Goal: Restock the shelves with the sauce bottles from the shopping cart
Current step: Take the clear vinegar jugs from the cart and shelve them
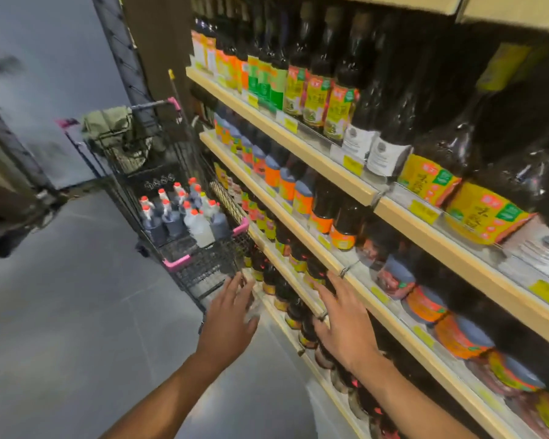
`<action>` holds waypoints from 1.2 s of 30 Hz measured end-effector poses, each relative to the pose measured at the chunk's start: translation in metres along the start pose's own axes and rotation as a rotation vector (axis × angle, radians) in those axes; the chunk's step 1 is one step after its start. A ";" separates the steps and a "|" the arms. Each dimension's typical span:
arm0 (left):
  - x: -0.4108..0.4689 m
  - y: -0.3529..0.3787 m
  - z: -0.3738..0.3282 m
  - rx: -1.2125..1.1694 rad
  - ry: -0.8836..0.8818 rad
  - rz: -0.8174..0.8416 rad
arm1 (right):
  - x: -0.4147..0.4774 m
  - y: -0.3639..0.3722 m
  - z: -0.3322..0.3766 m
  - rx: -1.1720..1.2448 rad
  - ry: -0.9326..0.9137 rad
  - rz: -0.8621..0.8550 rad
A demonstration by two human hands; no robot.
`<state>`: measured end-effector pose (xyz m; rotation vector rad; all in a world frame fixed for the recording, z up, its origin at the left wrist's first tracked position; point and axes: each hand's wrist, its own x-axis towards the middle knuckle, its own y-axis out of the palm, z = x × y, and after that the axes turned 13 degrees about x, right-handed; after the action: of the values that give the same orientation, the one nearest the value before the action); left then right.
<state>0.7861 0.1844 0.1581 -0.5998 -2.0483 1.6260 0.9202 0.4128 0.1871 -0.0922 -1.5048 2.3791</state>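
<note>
A black wire shopping cart (203, 267) with pink trim stands in the aisle against the shelving. Several sauce bottles (184, 217) with red caps, some dark and some clear, stand in its basket. My left hand (232, 315) hovers with fingers spread just short of the cart's near corner and holds nothing. My right hand (346, 324) is flat with straight fingers in front of the dark bottles on the low shelf (301, 296) and holds nothing. Whether it touches the shelf edge I cannot tell.
Beige shelves (298, 144) packed with dark sauce bottles and yellow price tags fill the right side. A green bag (108, 128) hangs over the cart's far end by its pink handle. Grey floor (61, 312) spreads to the left. A dark column (152, 55) rises behind the cart.
</note>
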 end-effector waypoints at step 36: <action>0.384 0.029 0.370 -0.006 -0.338 0.283 | 0.550 0.287 0.143 0.225 0.159 0.478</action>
<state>0.2595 0.1295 0.0867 -0.6811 -2.2885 1.9999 0.3005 0.3433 0.0591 -0.6363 -1.2362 2.8081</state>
